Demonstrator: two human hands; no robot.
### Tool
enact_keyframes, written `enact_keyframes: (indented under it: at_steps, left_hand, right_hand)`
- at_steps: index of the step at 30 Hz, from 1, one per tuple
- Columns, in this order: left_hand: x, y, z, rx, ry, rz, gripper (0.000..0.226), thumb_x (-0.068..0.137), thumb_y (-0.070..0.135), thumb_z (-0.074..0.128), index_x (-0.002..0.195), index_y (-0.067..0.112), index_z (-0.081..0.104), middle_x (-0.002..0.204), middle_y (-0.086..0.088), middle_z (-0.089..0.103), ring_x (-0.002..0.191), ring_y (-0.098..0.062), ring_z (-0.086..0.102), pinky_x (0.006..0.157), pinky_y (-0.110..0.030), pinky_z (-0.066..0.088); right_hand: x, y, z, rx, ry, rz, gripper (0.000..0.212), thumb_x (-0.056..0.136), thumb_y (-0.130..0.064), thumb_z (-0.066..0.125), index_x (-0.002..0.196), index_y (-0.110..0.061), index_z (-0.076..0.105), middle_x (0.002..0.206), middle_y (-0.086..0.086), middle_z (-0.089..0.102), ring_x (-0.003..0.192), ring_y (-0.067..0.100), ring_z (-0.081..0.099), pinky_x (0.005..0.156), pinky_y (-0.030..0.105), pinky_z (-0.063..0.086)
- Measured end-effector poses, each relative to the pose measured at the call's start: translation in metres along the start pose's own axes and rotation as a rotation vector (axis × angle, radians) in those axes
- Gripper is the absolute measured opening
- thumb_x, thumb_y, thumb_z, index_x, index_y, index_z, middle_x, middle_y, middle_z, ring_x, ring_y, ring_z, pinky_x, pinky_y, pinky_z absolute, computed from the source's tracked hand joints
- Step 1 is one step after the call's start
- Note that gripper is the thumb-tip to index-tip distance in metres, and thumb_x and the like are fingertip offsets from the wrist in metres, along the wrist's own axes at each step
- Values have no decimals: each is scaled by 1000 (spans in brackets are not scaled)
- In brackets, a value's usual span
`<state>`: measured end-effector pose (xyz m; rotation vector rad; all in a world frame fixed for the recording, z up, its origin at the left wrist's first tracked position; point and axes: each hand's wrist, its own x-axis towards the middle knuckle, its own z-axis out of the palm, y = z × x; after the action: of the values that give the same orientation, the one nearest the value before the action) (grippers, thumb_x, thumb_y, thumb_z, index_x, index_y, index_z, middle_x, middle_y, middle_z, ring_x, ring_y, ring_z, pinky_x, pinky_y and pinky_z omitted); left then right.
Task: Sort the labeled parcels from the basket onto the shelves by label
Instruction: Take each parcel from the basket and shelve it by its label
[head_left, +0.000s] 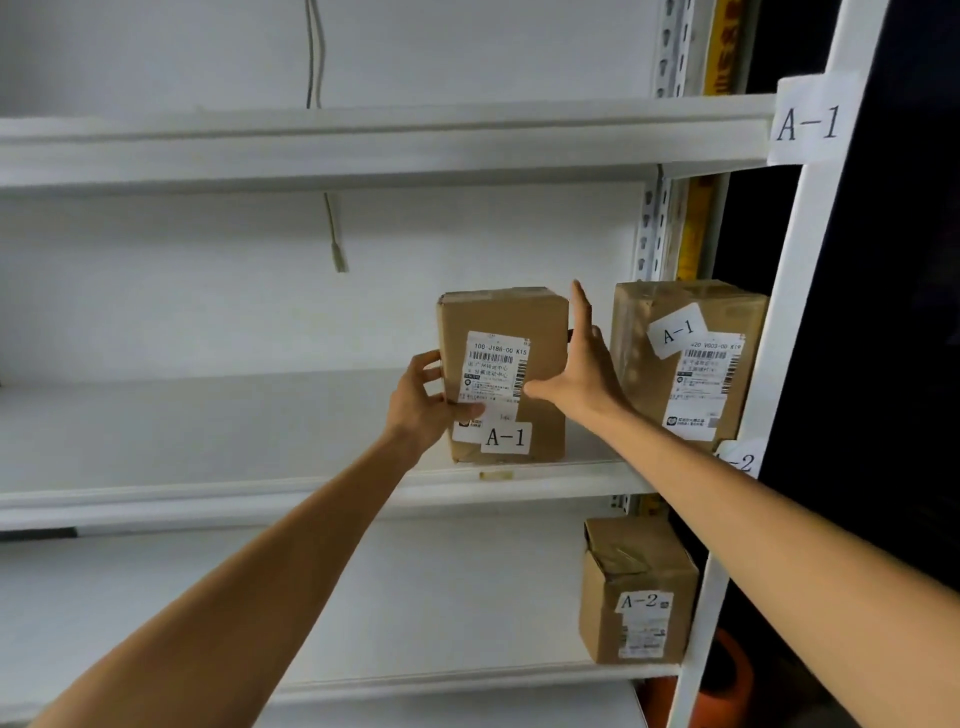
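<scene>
A-1 parcel (503, 374) upright between hands | left hand (421, 402) grips left edge | right hand (582, 374) flat against right side

Brown parcels (504, 374), white shelves (311, 499)

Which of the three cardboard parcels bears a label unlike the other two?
The parcel on the lower shelf: it reads A-2, while the held parcel and its neighbour both read A-1.

both raised — left grip (422, 400) curled; right grip (577, 375) flat, fingers straight
</scene>
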<state>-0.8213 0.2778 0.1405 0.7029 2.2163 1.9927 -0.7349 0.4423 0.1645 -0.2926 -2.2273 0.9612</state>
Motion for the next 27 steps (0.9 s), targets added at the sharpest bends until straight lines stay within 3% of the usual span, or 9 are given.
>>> enact_keyframes:
  at_steps: [6, 11, 13, 15, 17, 19, 22, 24, 27]
  left_hand:
    - [9, -9, 29, -6, -10, 31, 79, 67, -3, 82, 132, 20, 42, 126, -2, 56, 101, -19, 61, 56, -15, 54]
    - [11, -16, 42, -31, -8, 36, 80, 69, -2, 81, 134, 20, 41, 123, 3, 54, 111, -21, 59, 57, -14, 55]
    - [11, -16, 40, 28, -18, 46, 88, 68, 3, 84, 139, 23, 36, 127, 3, 53, 118, -21, 55, 70, -18, 56]
    - [8, -16, 34, 167, -67, 49, 106, 65, 12, 87, 148, 25, 22, 139, 1, 47, 127, -19, 47, 96, -32, 49]
    - [2, -17, 21, 262, -65, 38, 110, 65, 16, 88, 150, 21, 18, 136, 2, 46, 124, -17, 46, 96, -26, 45]
    - [-4, -18, -2, 378, 16, 68, 81, 71, 18, 83, 139, 14, 40, 116, 5, 54, 108, -15, 55, 73, -8, 45]
    - [-35, -24, -64, 583, 150, 76, 20, 81, 17, 69, 97, 15, 58, 84, 7, 58, 83, -18, 58, 53, -8, 38]
    - [-68, -29, -114, 667, 208, 0, 15, 81, 15, 70, 89, 19, 58, 80, 6, 59, 76, -16, 55, 54, -9, 37]
    - [-139, -34, -194, 760, 319, -147, 29, 75, 9, 78, 101, 12, 66, 89, -1, 66, 76, -12, 57, 56, -5, 40]
  right_hand:
    - [18, 15, -12, -70, 71, -127, 129, 63, -10, 88, 154, -31, -1, 134, 14, 31, 105, 17, 41, 80, 25, 44]
    - [22, 7, -18, -377, 56, -177, 97, 64, -30, 84, 144, -17, 29, 136, 12, 22, 125, 24, 19, 101, 29, 28]
    - [19, -1, -16, -470, 113, -254, 91, 64, -42, 76, 140, -12, 35, 137, 15, 28, 126, 28, 21, 105, 33, 19]
    - [14, -12, -6, -465, 197, -425, 82, 63, -42, 67, 133, -5, 45, 133, 20, 39, 122, 29, 28, 105, 42, 26]
    - [6, -30, 15, -456, 215, -626, 67, 66, -35, 64, 123, -2, 53, 125, 22, 49, 116, 31, 34, 104, 52, 34]
    - [-6, -52, 43, -409, 118, -751, 53, 70, -28, 64, 116, -3, 57, 118, 17, 54, 111, 32, 43, 99, 47, 41]
    - [-31, -89, 97, -280, -169, -780, 41, 78, -24, 62, 114, -7, 55, 115, 7, 53, 107, 24, 46, 78, 35, 48]
    - [-50, -112, 135, -230, -293, -774, 40, 82, -27, 60, 116, -8, 52, 117, 6, 53, 110, 23, 45, 81, 34, 45]
    - [-91, -155, 188, -159, -469, -764, 46, 82, -34, 64, 118, -10, 50, 120, 6, 54, 112, 24, 46, 82, 35, 44]
